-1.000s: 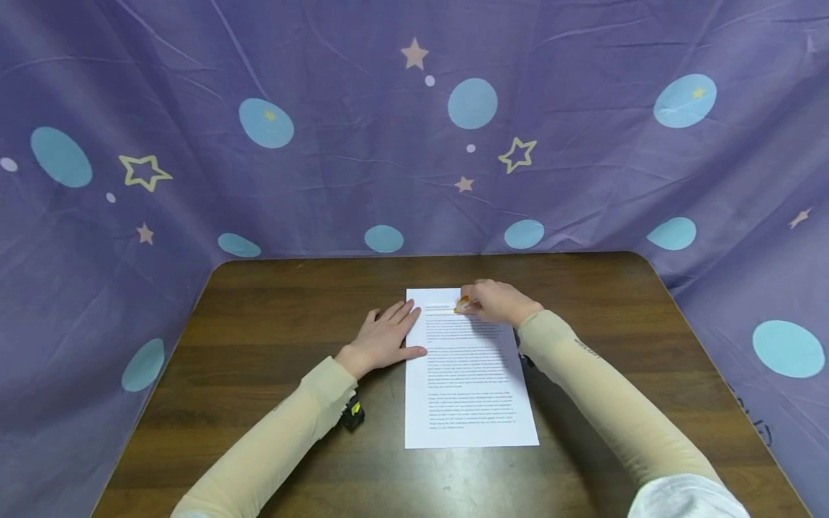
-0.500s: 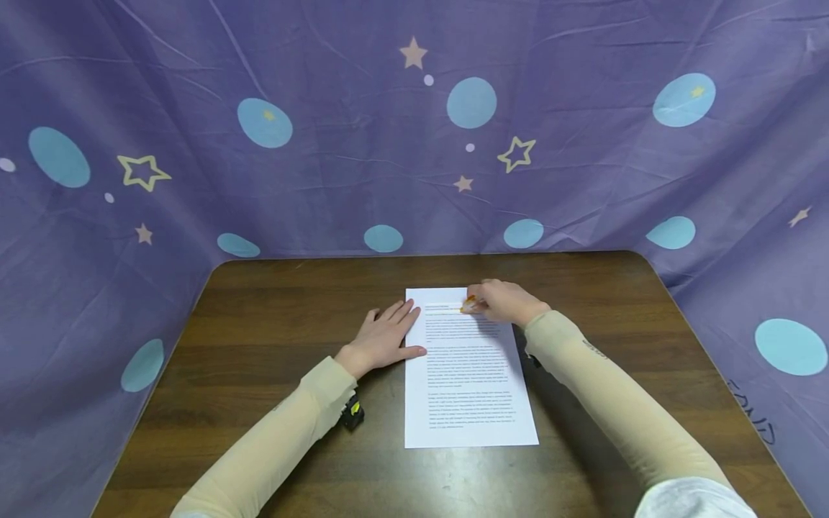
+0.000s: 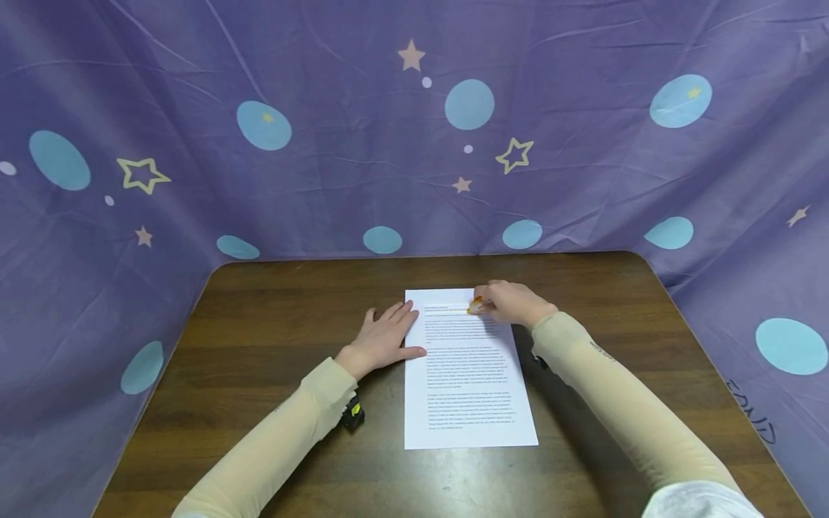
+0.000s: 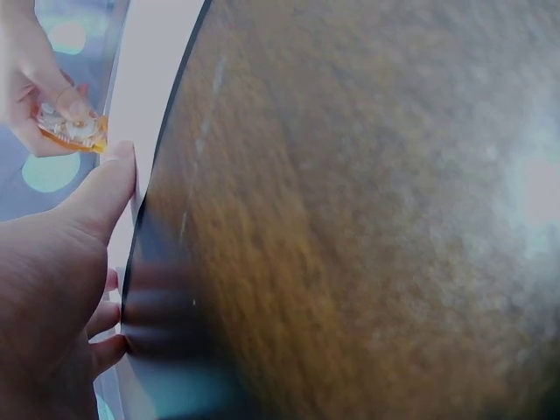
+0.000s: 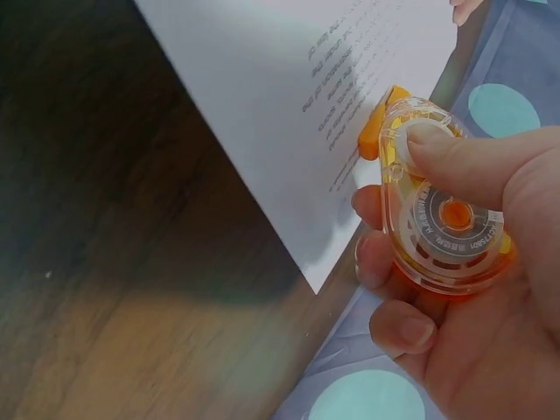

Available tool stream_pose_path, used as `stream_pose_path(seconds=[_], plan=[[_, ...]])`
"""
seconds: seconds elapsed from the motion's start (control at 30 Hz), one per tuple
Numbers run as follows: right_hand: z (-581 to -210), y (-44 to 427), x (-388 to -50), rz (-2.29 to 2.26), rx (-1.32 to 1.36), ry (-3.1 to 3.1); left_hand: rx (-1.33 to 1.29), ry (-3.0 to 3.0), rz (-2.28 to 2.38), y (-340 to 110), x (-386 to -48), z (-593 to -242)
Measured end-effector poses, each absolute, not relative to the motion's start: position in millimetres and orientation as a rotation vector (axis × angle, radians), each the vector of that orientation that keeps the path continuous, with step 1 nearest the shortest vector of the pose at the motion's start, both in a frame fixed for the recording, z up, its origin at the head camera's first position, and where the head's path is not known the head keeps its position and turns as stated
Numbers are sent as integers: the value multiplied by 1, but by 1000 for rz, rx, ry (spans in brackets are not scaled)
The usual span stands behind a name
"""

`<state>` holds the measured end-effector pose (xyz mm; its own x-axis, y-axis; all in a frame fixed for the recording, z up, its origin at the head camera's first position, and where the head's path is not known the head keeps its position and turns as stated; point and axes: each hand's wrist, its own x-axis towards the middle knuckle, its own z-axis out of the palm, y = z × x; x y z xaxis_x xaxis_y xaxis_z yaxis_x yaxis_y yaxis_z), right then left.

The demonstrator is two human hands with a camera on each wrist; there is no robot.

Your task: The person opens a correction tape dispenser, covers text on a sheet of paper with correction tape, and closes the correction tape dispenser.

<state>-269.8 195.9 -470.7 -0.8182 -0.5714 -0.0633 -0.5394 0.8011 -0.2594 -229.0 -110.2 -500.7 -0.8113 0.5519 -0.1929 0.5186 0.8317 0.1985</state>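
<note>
A printed sheet of paper (image 3: 469, 388) lies flat on the wooden table. My left hand (image 3: 381, 339) rests with spread fingers on its left edge, thumb and fingertips over the margin. Near the top lines of text, my right hand (image 3: 512, 302) grips a correction tape dispenser (image 3: 476, 306). The right wrist view shows this correction tape (image 5: 446, 210) as a clear case with orange parts and a round reel inside. My thumb presses on its side and the fingers curl beneath it. Its orange tip points at the printed lines; whether it touches the paper I cannot tell.
The brown table (image 3: 272, 309) extends around the sheet on all sides. Behind it and at both sides hangs a purple curtain (image 3: 337, 187) with blue dots and stars. A small black device (image 3: 352, 413) sits under my left wrist.
My right hand has slid to the right along the top lines of the sheet, carrying the correction tape with it. The left hand and the paper stay where they were.
</note>
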Motion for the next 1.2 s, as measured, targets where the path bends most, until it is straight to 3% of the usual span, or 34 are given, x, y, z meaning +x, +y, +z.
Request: stream_pose_path(seconds=[1.2], plan=[[-470, 234, -263, -358, -821, 2877, 905, 2822, 91, -116, -228, -501]])
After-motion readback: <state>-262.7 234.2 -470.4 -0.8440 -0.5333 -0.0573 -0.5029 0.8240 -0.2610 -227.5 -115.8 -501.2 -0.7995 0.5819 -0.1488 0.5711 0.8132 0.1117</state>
